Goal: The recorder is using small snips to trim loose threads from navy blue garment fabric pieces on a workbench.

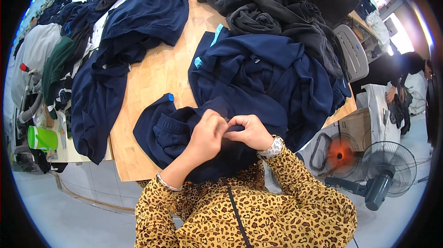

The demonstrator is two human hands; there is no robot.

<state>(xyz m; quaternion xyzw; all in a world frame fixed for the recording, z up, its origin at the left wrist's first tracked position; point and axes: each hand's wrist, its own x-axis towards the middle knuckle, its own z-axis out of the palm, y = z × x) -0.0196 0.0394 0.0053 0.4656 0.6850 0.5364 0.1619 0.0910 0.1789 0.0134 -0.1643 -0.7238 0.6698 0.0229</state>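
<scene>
A navy blue garment [170,132] with a gathered elastic band and a small bright blue tab lies over the near table edge and across my lap. Both hands pinch its fabric close together. My left hand [207,130] is closed on the cloth, its fingertips slightly blurred. Just beside it, my right hand [249,132] grips a fold between thumb and bent fingers. Whatever lies right between the fingertips is too small to make out. Touching this garment on the far side is a heap of navy garments [263,72] with light blue tabs.
Dark grey garments [263,3] are piled at the far right of the wooden table [157,72]. More navy clothing [143,17] hangs over its left side. A grey chair [351,51], a fan [387,169] and an orange-glowing heater [340,155] stand right. Other people work beyond.
</scene>
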